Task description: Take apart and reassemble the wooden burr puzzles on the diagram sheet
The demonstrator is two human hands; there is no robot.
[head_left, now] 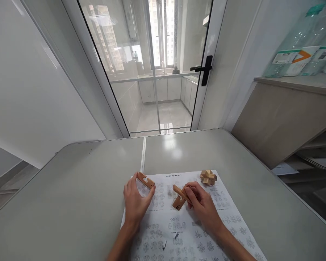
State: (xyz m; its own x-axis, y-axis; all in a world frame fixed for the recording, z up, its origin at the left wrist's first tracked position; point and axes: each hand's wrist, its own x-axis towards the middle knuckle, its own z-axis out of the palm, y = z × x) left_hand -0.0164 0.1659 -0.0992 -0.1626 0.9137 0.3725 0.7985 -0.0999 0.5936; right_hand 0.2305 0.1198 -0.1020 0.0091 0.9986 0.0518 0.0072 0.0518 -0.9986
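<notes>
My left hand (136, 203) grips a notched wooden piece (146, 180) by its two ends, between thumb and fingers, above the upper left part of a printed sheet (163, 221). Two crossed wooden pieces (179, 201) are held in my right hand (201, 203), pinched at their right side. The lower of them bears a dark mark, and part of the pair is hidden by my fingers. The two hands are apart. An assembled wooden block puzzle (208, 178) sits on the sheet's top right corner, beyond my right hand.
The sheet lies on a grey table (84, 188) with a seam running away from me. Beyond stands a glass door (157, 65) with a black handle (205, 69). At right, clear plastic bottles (301, 54) stand on a shelf unit (282, 116).
</notes>
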